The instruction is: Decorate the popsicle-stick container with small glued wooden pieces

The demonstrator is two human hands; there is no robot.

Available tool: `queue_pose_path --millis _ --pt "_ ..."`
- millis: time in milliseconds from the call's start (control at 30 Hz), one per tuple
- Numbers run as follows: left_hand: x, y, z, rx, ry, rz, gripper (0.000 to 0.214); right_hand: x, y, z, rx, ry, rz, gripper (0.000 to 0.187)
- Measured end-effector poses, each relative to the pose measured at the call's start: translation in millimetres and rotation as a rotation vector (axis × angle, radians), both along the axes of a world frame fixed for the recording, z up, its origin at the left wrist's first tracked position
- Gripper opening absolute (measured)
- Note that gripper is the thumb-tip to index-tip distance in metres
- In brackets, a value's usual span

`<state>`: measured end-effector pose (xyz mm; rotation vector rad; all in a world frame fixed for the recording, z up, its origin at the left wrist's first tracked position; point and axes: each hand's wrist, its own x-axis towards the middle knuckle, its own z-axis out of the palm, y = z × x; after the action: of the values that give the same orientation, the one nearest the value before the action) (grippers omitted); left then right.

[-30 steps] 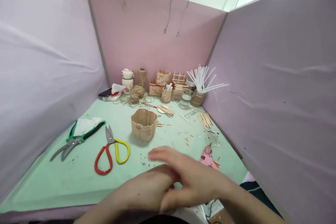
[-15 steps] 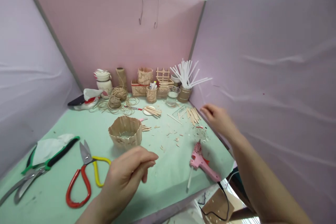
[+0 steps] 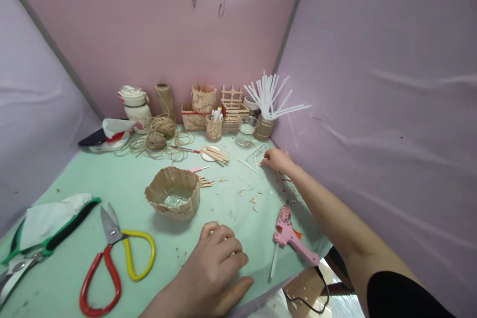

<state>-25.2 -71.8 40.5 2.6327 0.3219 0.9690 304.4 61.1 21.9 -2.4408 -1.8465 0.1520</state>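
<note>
My right hand (image 3: 278,160) reaches to the back right of the table, over the spot where flat wooden sticks lie. Its fingers are bent down and drawn together; what they hold, if anything, is hidden. My left hand (image 3: 219,263) rests near the front edge, palm down, with its fingers apart and nothing in it. Beyond it stands a wooden-stick basket (image 3: 190,203) with a clear bottom. A pink hot glue gun (image 3: 292,238) with a white glue stick lies below my right forearm.
Red-and-yellow scissors (image 3: 112,233) and green-handled shears (image 3: 48,246) lie at left. Along the back are twine (image 3: 160,131), a water cup (image 3: 246,133), a pot of white glue sticks (image 3: 266,126) and a white bottle (image 3: 136,109). Wood scraps (image 3: 253,199) litter the middle.
My right hand has moved down and left, from above the table's right side onto the wooden sticks. My left hand has moved right and opened its fingers. The view has shifted slightly.
</note>
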Motion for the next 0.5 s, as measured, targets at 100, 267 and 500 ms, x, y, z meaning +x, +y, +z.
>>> queue_pose_path --millis 100,267,500 --pt "4 -4 -4.3 0.008 0.05 -0.05 0.01 1 7 -10.2 -0.042 -0.014 -0.013 0.021" --pt "5 -10 -15.7 0.063 0.098 -0.07 0.022 1 9 -18.6 -0.082 -0.009 -0.017 0.014" --pt "12 -29 -32.6 0.188 0.02 -0.228 0.031 -15 2 -1.6 -0.008 0.044 -0.06 0.019"
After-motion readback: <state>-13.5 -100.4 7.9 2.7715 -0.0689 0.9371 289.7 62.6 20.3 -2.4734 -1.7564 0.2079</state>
